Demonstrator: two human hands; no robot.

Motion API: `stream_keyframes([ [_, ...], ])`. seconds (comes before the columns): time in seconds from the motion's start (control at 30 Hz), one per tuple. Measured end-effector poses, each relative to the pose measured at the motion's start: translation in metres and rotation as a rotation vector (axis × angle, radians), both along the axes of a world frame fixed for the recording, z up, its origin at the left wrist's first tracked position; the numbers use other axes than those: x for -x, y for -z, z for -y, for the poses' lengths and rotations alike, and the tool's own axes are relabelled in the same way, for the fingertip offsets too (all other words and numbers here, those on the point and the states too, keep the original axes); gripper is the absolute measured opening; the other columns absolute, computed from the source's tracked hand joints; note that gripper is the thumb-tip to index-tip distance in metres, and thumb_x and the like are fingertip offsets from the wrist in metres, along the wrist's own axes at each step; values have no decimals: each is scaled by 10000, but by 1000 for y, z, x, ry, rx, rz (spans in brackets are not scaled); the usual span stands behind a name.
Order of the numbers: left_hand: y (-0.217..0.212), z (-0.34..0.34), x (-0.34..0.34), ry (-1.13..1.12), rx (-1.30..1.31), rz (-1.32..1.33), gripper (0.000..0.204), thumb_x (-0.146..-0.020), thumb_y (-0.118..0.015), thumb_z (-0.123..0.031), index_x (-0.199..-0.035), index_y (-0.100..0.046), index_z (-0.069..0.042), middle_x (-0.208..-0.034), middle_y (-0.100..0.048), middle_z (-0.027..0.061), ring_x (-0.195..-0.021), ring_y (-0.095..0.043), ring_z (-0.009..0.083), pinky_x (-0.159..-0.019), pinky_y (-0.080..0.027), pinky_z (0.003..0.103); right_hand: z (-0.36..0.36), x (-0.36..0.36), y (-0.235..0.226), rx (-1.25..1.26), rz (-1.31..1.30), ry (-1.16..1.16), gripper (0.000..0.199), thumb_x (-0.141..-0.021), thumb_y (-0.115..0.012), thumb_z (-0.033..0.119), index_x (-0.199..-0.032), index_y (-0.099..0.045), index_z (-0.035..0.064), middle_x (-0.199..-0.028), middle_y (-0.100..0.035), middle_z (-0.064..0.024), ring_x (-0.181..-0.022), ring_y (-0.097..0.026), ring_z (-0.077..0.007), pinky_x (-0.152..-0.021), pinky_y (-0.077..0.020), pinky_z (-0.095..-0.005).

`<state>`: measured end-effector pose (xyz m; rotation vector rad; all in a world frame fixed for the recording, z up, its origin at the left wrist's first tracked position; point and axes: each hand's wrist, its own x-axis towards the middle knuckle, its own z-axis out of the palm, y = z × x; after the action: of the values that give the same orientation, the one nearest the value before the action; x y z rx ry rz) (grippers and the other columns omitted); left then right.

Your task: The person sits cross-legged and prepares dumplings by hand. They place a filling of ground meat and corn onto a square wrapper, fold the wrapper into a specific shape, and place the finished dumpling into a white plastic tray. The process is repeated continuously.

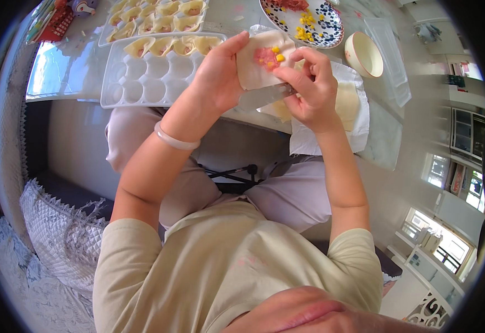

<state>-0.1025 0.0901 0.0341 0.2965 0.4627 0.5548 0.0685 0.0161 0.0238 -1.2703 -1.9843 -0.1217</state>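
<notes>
Dumpling wrapper held open above the white tray, filling sitting in its middle.

The left hand (216, 75) cups the wrapper (262, 64) flat on curled fingers, just right of the white tray (137, 83); pink meat and yellow corn kernels (270, 55) lie on it; the right hand (311, 89) is closed around a knife (264, 97), its blade under the wrapper; a patterned plate (331, 25) sits beyond the tray's right end; a small bowl (364, 54) lies further right.
</notes>
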Motion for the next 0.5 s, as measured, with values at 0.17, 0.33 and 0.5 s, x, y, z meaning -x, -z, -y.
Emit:
stream_keyframes([
  [0.17, 13, 6, -11, 12, -262, -73, 440, -976, -386, -327, -1220, -501, 20, -1095, -603, 115, -1056, -577, 217, -926, -483, 400, 0, 1, -11, 204, -448, -4, 115, -764, -637, -5, -871, -616, 32, -802, -590, -58, -688, -603, -127, -571, -475, -228],
  [0.33, 25, 9, -14, 149, -633, 50, 516, -920, -520, -382, -1170, -533, 70, -1177, -569, 160, -1163, -519, 250, -1029, -402, 415, 0, -2, -6, 361, -647, 147, 155, -772, -715, 96, -833, -594, 20, -699, -595, -28, -629, -558, -89, -587, -464, -234],
  [0.5, 20, 16, -16, 144, -744, -157, 442, -924, -537, -278, -1176, -523, 86, -1177, -581, 168, -1109, -568, 269, -1018, -417, 398, -1, -1, -10, 284, -658, 276, 230, -747, -764, 161, -810, -592, 22, -690, -584, -6, -600, -522, -60, -529, -420, -210],
])
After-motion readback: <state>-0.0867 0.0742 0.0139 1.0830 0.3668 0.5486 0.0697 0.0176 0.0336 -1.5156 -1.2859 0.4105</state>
